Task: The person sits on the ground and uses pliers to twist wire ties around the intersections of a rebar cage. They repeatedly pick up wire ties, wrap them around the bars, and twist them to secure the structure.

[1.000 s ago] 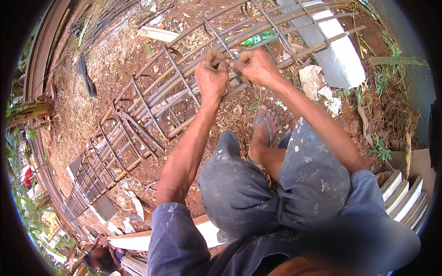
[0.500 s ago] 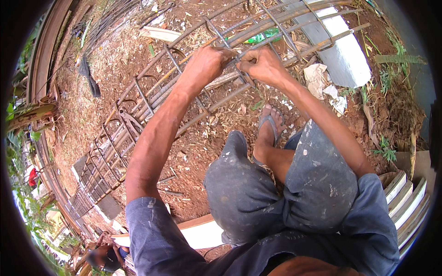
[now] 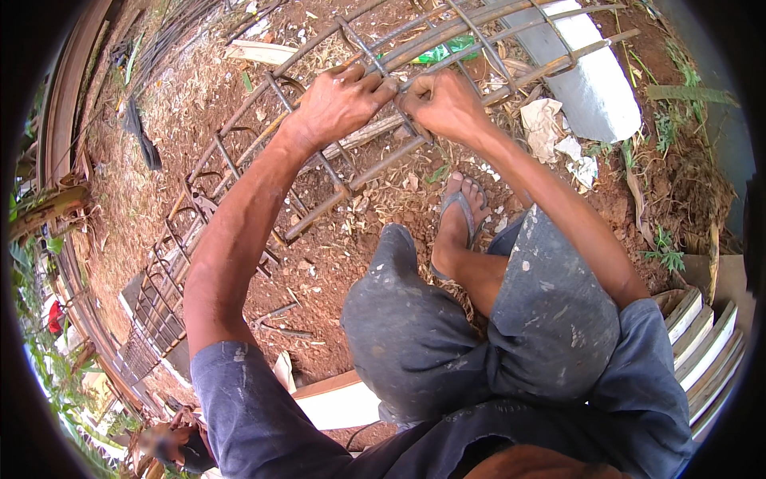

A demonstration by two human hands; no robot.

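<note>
green plastic (image 3: 439, 53) being part-hidden at one o'clock, pale board (image 3: 594, 89) being overlapped at two, brown gridded rebar cage (image 3: 386, 164) being touched at twelve by curled left hand (image 3: 339, 104) and right hand (image 3: 444, 105), grip being obscured

Long steel rebar cage (image 3: 342, 191) is mostly rusty brown, with some greyer bars (image 3: 363, 47) mixed in. Dirt ground (image 3: 319, 279) is reddish brown, flecked straw-yellow and white. The baggy cloth shorts (image 3: 415, 335) are a faded slate grey, all speckled with pale blotches, and the cloth shirt (image 3: 255, 415) is dark navy. Loudest one's the crumpled bright green plastic scrap (image 3: 447, 50); the long flat panel (image 3: 602, 89) is silvery white, crumpled paper (image 3: 541, 128) beige.
</note>
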